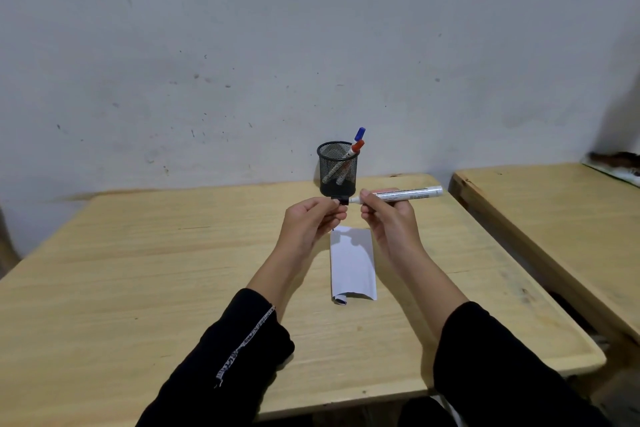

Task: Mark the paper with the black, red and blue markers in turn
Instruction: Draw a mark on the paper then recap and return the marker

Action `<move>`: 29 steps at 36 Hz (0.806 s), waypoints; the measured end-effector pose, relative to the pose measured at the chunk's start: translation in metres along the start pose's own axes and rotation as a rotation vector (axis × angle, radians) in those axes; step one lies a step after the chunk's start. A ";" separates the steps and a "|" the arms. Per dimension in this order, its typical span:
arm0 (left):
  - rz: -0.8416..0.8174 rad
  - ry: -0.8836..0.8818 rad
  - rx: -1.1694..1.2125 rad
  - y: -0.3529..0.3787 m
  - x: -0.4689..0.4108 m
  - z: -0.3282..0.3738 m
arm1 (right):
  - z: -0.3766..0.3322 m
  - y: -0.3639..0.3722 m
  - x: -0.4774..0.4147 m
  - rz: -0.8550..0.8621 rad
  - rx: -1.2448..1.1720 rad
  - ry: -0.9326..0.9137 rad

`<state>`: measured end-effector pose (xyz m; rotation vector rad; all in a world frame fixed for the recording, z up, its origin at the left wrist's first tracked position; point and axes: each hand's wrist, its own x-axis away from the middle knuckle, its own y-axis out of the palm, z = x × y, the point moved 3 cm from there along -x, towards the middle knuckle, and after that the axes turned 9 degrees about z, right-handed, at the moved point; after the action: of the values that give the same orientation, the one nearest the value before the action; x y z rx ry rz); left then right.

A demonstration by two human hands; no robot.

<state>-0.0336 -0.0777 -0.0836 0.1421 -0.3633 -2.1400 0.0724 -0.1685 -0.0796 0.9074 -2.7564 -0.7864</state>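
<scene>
My right hand [388,218] grips a white-barrelled marker [408,194] held level above the table, its tip end pointing left. My left hand [311,222] pinches the marker's black cap [339,200] right at that tip; whether the cap is on or just off the tip I cannot tell. Below the hands a narrow white paper [353,263] lies on the wooden table [138,253], its near end curled. A black mesh pen cup [337,168] stands behind the hands, holding the red-capped marker [356,147] and the blue-capped marker [360,133].
A second wooden table [554,218] stands to the right across a narrow gap. A grey wall rises directly behind the pen cup. Something dark and white lies at the far right edge of the second table [616,166].
</scene>
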 end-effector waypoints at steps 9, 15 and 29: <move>-0.063 -0.014 -0.028 -0.001 0.003 0.005 | 0.001 0.001 0.006 -0.046 -0.006 -0.044; -0.086 -0.001 -0.037 -0.006 0.005 0.004 | 0.004 0.002 0.010 -0.054 -0.033 -0.064; -0.111 0.142 -0.191 0.010 -0.001 0.009 | 0.000 -0.006 0.003 -0.093 -0.034 -0.100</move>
<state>-0.0273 -0.0800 -0.0723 0.2065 -0.0687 -2.2460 0.0730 -0.1743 -0.0825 1.0226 -2.7936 -0.9148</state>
